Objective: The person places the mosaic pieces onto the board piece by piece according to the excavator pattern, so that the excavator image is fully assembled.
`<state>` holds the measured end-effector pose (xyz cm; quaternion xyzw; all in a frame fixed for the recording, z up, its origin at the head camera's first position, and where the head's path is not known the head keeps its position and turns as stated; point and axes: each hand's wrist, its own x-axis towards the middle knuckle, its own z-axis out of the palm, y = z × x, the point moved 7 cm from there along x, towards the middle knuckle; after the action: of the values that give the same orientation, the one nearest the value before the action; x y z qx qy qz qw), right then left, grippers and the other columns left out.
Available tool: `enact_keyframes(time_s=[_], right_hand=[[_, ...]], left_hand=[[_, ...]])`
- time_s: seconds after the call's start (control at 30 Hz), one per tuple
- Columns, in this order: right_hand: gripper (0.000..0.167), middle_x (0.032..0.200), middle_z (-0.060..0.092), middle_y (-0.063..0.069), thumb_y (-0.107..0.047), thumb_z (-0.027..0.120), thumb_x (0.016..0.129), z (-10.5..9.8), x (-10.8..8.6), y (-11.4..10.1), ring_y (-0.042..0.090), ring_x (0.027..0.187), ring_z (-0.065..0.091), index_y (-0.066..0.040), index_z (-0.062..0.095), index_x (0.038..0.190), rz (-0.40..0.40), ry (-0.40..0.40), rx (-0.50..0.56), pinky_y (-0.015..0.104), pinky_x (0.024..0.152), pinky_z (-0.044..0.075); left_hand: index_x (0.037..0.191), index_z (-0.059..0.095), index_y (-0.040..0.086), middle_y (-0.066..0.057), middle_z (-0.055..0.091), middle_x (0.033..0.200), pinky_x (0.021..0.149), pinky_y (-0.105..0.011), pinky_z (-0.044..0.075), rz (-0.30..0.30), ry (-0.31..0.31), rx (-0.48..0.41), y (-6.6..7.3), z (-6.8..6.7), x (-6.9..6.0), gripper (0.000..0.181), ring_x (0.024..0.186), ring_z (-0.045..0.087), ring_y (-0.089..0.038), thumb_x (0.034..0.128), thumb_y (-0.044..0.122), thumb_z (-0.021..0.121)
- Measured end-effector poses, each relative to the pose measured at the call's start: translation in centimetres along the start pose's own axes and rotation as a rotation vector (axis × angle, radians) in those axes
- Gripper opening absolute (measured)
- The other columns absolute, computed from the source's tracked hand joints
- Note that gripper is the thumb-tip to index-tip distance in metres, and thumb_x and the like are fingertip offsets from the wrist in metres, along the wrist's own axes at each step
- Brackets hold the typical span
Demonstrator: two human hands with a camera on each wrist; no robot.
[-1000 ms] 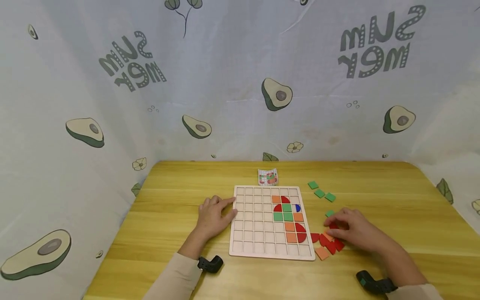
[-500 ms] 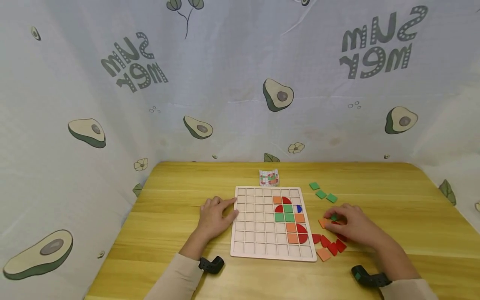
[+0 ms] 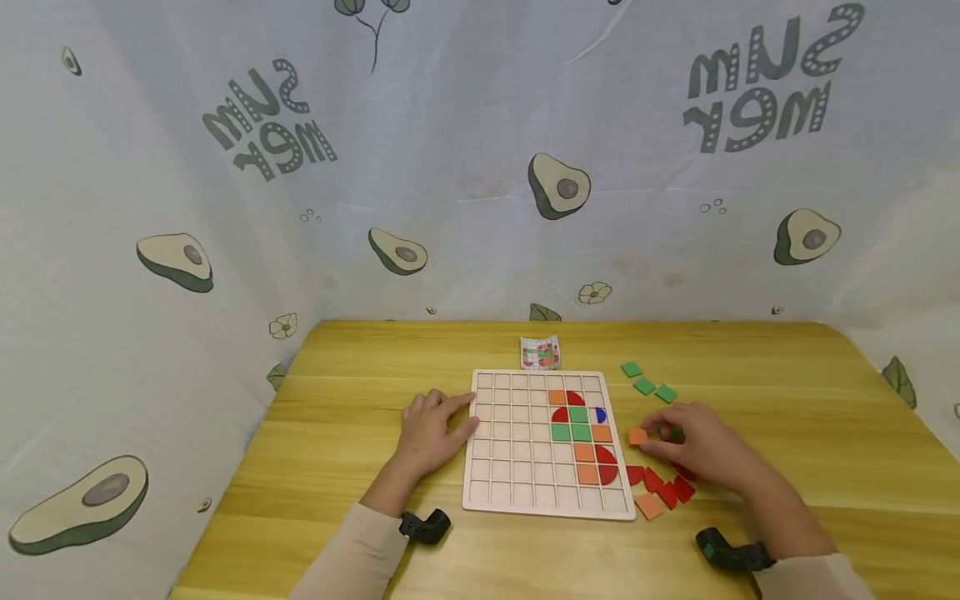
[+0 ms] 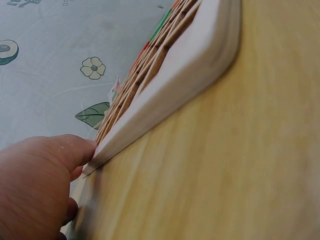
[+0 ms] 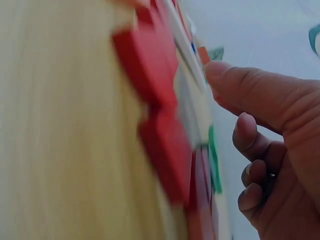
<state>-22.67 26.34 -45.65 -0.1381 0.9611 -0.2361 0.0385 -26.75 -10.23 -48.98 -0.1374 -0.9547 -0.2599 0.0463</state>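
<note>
Between thumb and index finger, my right hand (image 3: 701, 442) pinches an orange square tile (image 3: 637, 437) just right of the board. In the right wrist view, the orange tile (image 5: 204, 55) shows at the thumb tip of that hand (image 5: 270, 110). The gridded wooden board (image 3: 512, 497) holds orange, green, red and blue pieces in its right-hand columns. My left hand (image 3: 431, 433) touches the board's left edge with thumb and index finger. The left wrist view shows the left hand (image 4: 40, 175) at the edge of the board (image 4: 175, 95).
Several red pieces (image 3: 667, 495) and an orange tile (image 3: 648, 506) lie by the board's lower right. Green tiles (image 3: 644, 386) lie at its upper right, with another partly under the right hand. A small patterned card (image 3: 540, 353) stands behind the board.
My right hand has taken an orange tile from the loose pieces and moved it left and away from me, towards the board. The left hand stays at the board's edge.
</note>
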Motion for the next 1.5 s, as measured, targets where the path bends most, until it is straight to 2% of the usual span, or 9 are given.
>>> enact_keyframes(time_s=[0.2,0.43,0.63,0.77,1.23,1.5], right_hand=[[0.025,0.085,0.054,-0.006,-0.037,0.079,0.088,0.9,0.5,-2.1,0.015,0.086,0.046,-0.019,0.075,0.103,-0.015,-0.054,0.093,0.026,0.069,0.04],[0.019,0.08,0.052,-0.011,-0.034,0.08,0.087,1.7,0.8,-4.7,0.014,0.088,0.046,-0.021,0.072,0.098,-0.077,-0.042,0.052,0.028,0.074,0.04],[0.017,0.075,0.05,-0.012,-0.036,0.08,0.087,2.9,1.6,-7.0,0.01,0.081,0.045,-0.023,0.071,0.094,-0.129,-0.073,0.048,0.025,0.069,0.036],[0.016,0.072,0.049,-0.012,-0.035,0.08,0.088,3.7,2.0,-8.0,0.01,0.079,0.043,-0.023,0.07,0.092,-0.134,-0.083,0.019,0.024,0.067,0.035],[0.016,0.075,0.049,-0.008,-0.031,0.082,0.086,4.8,2.7,-8.4,0.01,0.075,0.042,-0.024,0.07,0.093,-0.086,-0.042,0.032,0.024,0.064,0.036],[0.012,0.077,0.05,-0.009,-0.03,0.08,0.088,4.7,2.6,-8.2,0.009,0.075,0.044,-0.025,0.072,0.095,-0.083,-0.078,0.061,0.024,0.064,0.038]], left_hand=[[0.137,0.066,0.031,0.002,0.054,0.096,0.079,-0.035,0.027,0.0,-0.003,0.004,0.0,0.1,0.1,0.045,0.084,0.038,-0.015,0.0957,0.048,0.063],[0.136,0.067,0.029,0.0,0.056,0.098,0.077,-0.035,0.028,-0.001,0.005,0.0,0.1,-0.1,0.0,0.044,0.085,0.04,-0.016,0.0955,0.046,0.064],[0.136,0.068,0.029,-0.001,0.058,0.098,0.077,-0.035,0.028,0.002,0.011,0.002,0.2,-0.3,0.0,0.044,0.085,0.04,-0.017,0.0953,0.045,0.064],[0.136,0.067,0.029,0.0,0.057,0.097,0.076,-0.035,0.027,0.005,0.009,0.004,0.1,-0.2,0.0,0.044,0.084,0.04,-0.016,0.0956,0.046,0.064],[0.136,0.068,0.028,0.0,0.057,0.098,0.077,-0.035,0.027,0.003,0.011,-0.005,0.2,-0.2,0.0,0.044,0.085,0.04,-0.016,0.0955,0.046,0.064],[0.137,0.067,0.028,0.0,0.055,0.097,0.076,-0.035,0.026,0.0,0.002,-0.013,0.2,-0.2,-0.1,0.044,0.083,0.037,-0.016,0.0961,0.046,0.063]])
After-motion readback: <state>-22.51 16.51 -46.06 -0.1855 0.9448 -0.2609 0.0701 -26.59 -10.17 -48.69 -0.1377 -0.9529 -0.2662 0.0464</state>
